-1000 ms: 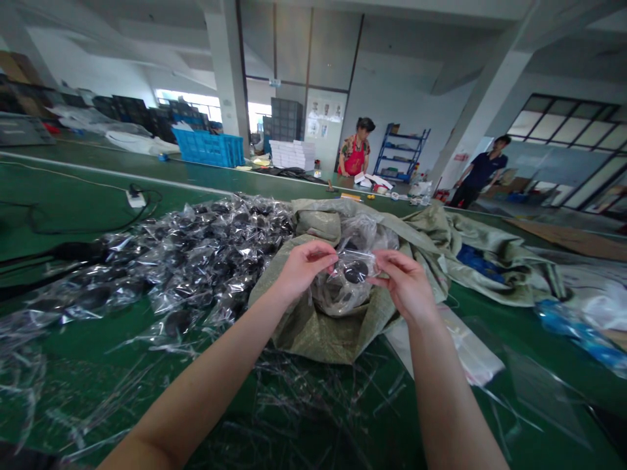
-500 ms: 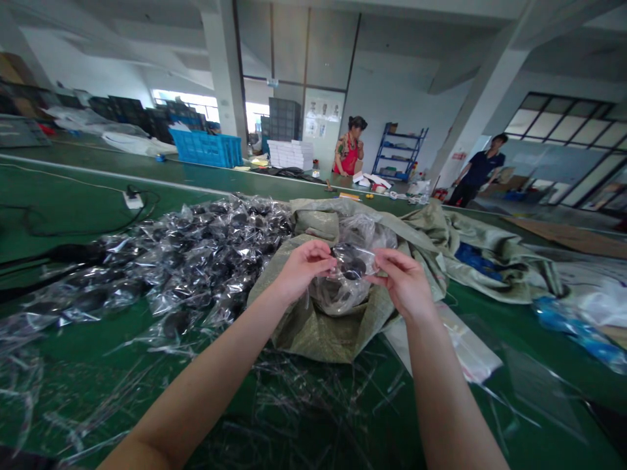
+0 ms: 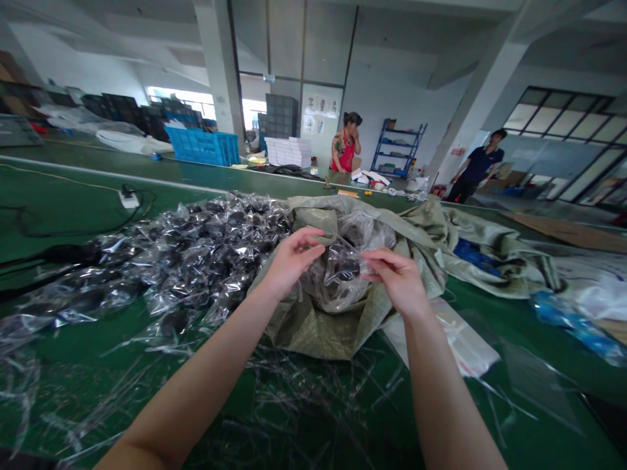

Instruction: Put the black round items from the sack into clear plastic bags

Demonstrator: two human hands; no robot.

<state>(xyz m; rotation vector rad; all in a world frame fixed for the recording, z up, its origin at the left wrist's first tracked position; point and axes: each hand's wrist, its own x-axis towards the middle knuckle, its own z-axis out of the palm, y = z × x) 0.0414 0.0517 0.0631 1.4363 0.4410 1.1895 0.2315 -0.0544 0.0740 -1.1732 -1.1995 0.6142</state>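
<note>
Both my hands are raised over the mouth of a green woven sack (image 3: 313, 329) with a clear liner (image 3: 360, 228). My right hand (image 3: 399, 281) pinches a small clear bag (image 3: 343, 269) with a black round part inside. My left hand (image 3: 291, 261) is just left of that bag, thumb and fingers pinched together; what they hold is too thin to make out. To the left lies a heap of similar bagged black parts (image 3: 206, 254) on the green table (image 3: 73, 196).
Loose clear plastic strips (image 3: 294, 405) litter the table in front of me. A power strip with cable (image 3: 128, 198) lies far left, a blue crate (image 3: 200, 145) behind it. Two people (image 3: 347, 149) (image 3: 477, 166) stand at the back. Blue plastic (image 3: 573, 323) lies at the right.
My left hand has pulled a little up and left, away from the small bag. The right hand keeps its pinch on the bag, which has sunk slightly toward the sack.
</note>
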